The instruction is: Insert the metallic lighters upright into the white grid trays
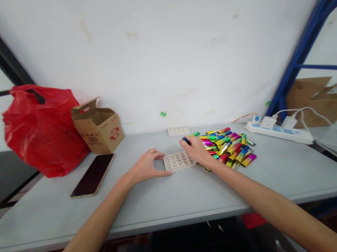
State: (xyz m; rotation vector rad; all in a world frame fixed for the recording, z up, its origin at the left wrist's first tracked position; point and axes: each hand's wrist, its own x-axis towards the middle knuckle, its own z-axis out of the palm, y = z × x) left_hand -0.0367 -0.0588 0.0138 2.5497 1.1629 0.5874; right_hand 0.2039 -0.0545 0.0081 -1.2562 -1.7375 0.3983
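Note:
A pale tray with rows of round hollows lies on the grey table. My left hand grips its left end, thumb at the near corner and fingers at the far corner. Over the tray's right end, my right hand is closed on what looks like a lighter; only its dark blue end shows above the fingers. Just right of that hand spreads a pile of shiny multicoloured lighters, several with silvery ends. The hand covers part of the tray and pile.
A second pale tray lies by the wall. To the left are a phone, an open cardboard box and a red plastic bag. A white power strip with plugs and cables sits at right, near a blue metal frame.

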